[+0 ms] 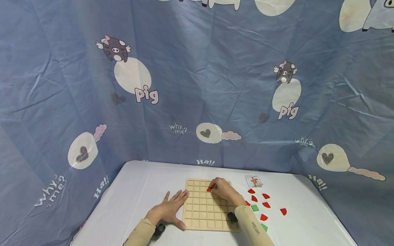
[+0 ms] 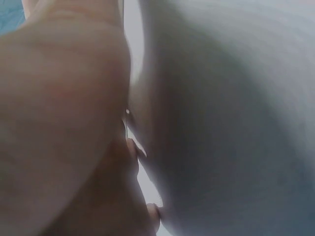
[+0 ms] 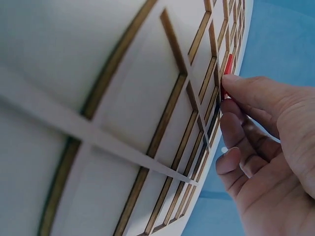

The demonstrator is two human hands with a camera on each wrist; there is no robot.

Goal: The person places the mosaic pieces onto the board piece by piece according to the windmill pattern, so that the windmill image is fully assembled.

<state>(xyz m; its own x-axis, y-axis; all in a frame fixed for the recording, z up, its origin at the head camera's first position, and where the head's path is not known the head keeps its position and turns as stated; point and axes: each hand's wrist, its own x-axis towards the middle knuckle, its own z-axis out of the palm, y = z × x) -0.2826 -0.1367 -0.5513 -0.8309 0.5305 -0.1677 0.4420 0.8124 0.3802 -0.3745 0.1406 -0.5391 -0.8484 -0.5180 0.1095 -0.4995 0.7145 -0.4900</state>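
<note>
A square wooden grid board (image 1: pixel 195 206) with raised dividers lies on the white table. My right hand (image 1: pixel 222 188) reaches over its far half and pinches a red quarter-circle piece (image 1: pixel 209 189) between thumb and fingers. In the right wrist view the thumb presses this thin red piece (image 3: pixel 229 65) close against the grid, seen nearly edge-on. My left hand (image 1: pixel 169 209) rests spread on the table, its fingertips and thumb right at the board's left edge. The left wrist view shows mostly the underside of that hand (image 2: pixel 59 118), dark and blurred, near the white cloth.
Several red quarter-circle pieces (image 1: pixel 266 205) are scattered right of the board, with green square pieces (image 1: pixel 254 207) among them. Beyond them lies a small card with a grid and a red pattern (image 1: pixel 258 183). A blue printed curtain (image 1: pixel 172 150) closes off the table's back and sides.
</note>
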